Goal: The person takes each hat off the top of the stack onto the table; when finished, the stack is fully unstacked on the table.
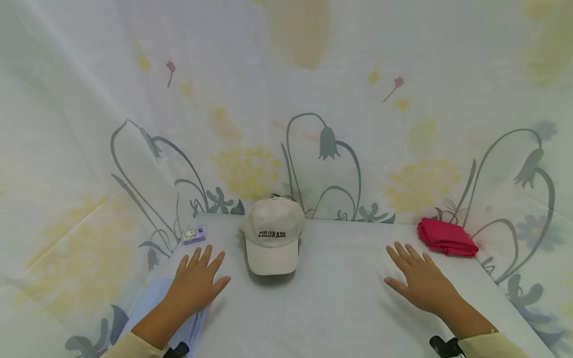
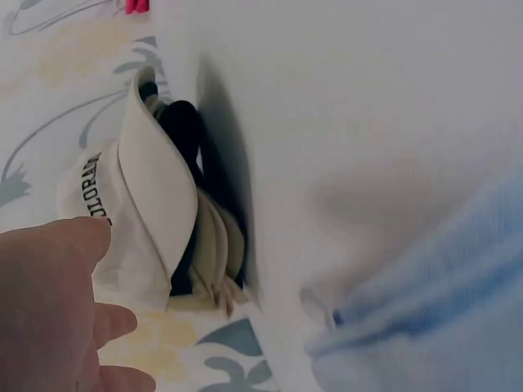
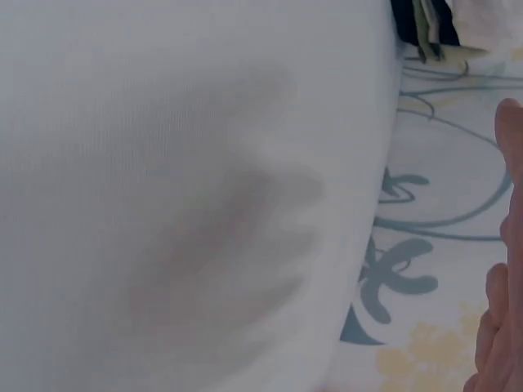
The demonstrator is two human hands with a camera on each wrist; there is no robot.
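A beige cap [image 1: 272,233] with "COLORADO" in black letters sits on the white-covered table [image 1: 331,303], its brim toward me. My left hand [image 1: 197,281] lies flat on the table just left of the cap, fingers spread, holding nothing. Flat and spread as well, my right hand [image 1: 418,281] rests on the table to the cap's right, below a folded red cloth [image 1: 446,237]. In the left wrist view the cap [image 2: 143,220] shows side-on past my fingers [image 2: 57,278]. The right wrist view shows mostly bare tablecloth [image 3: 188,188] and the edge of my fingers [image 3: 507,269].
A small purple-and-white packet [image 1: 194,234] lies at the table's back left corner. A light blue cloth [image 1: 152,303] hangs off the table's left edge under my left wrist. A floral sheet [image 1: 286,99] forms the backdrop around the table.
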